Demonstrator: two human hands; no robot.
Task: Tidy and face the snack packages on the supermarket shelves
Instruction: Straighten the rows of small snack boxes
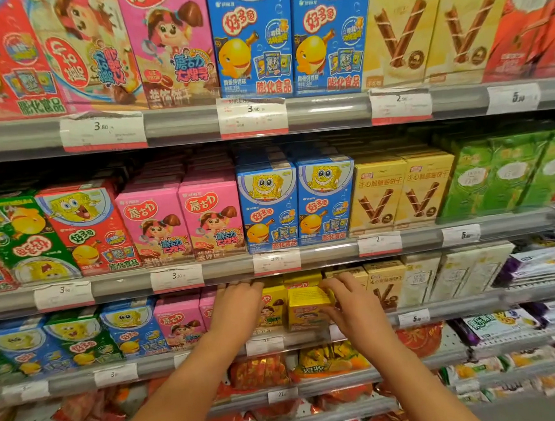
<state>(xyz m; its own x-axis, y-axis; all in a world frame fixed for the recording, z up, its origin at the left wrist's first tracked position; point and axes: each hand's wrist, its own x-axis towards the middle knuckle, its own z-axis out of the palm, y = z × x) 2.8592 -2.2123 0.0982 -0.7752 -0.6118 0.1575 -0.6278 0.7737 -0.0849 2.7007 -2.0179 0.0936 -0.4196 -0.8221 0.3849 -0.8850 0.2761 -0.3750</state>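
— Both forearms reach up to the third shelf point(450, 309); right hand point(350, 304) grips a yellow box point(307, 307) at its front edge, left hand point(237, 303) lies flat, fingers loose, on the neighbouring boxes

— Risk?

— Box sits tilted; a tug could spill it over the lip

— Count?

— Two hands, one box held

A small yellow snack box point(307, 307) sat tilted forward at the shelf's front edge, lower centre of the frame, among upright yellow boxes point(273, 305), pink boxes point(178, 321) to their left.
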